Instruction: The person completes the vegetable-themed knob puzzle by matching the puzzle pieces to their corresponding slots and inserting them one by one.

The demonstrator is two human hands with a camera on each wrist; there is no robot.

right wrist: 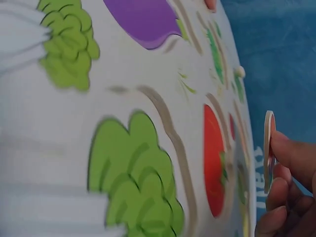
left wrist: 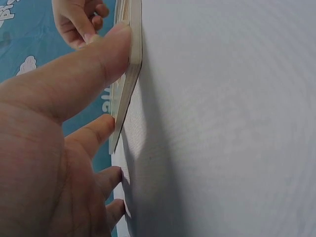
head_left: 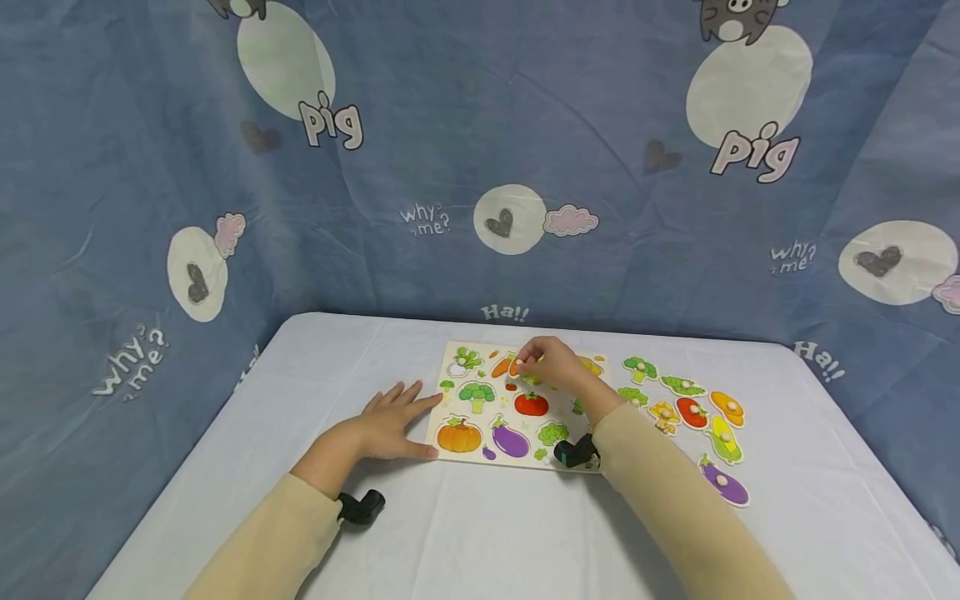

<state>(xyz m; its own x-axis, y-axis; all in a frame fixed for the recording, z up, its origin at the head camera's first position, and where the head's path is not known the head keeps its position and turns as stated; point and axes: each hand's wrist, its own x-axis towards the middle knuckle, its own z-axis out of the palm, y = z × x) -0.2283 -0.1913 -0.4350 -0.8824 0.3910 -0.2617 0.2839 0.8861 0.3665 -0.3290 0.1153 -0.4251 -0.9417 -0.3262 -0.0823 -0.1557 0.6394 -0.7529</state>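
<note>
A white wooden vegetable puzzle board (head_left: 498, 400) lies on the table, with pictures of a pumpkin, eggplant, tomato and broccoli. My right hand (head_left: 553, 365) pinches a small orange carrot puzzle piece (head_left: 514, 367) over the carrot picture near the board's far edge. Seen edge-on in the right wrist view, the piece (right wrist: 268, 153) stands upright between thumb and fingers. My left hand (head_left: 390, 425) lies spread at the board's left side. Its thumb (left wrist: 106, 57) touches the near left corner and its index finger reaches the left edge.
Several knobbed pieces lie on the table right of the board, among them a broccoli (head_left: 640, 369), a tomato (head_left: 692, 413), a corn cob (head_left: 725, 442) and an eggplant (head_left: 726, 483). My right forearm crosses the board's right part. A blue printed curtain (head_left: 420, 275) hangs behind the table.
</note>
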